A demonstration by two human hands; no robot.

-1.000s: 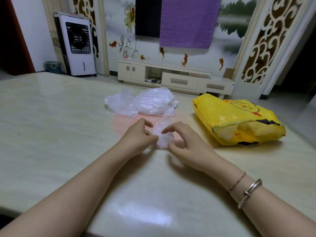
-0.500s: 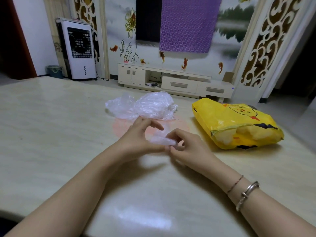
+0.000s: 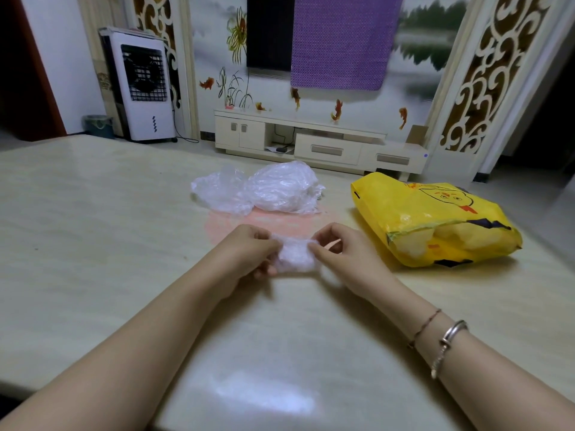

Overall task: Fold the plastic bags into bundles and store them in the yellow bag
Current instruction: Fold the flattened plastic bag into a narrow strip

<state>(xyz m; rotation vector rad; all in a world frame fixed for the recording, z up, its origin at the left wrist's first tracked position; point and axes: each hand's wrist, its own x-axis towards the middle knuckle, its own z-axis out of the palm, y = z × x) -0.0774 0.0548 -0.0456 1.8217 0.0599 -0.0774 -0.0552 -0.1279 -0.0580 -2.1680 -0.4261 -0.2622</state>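
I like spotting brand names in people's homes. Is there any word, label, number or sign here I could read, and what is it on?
None can be read.
Yellow bag: a red and black cartoon drawing and dark patches, no legible words.
White fan unit: a small dark mark low on its front, too small to read.
Clear plastic bags and the bundle held by both hands: no print visible.

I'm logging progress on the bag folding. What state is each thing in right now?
Small plastic bag: scrunched, pinched between both hands.
Left hand: gripping the bag's left end.
Right hand: pinching its right end.
Loose plastic bags: crumpled, unfolded, on the table.
Yellow bag: lying on its side, mouth open.
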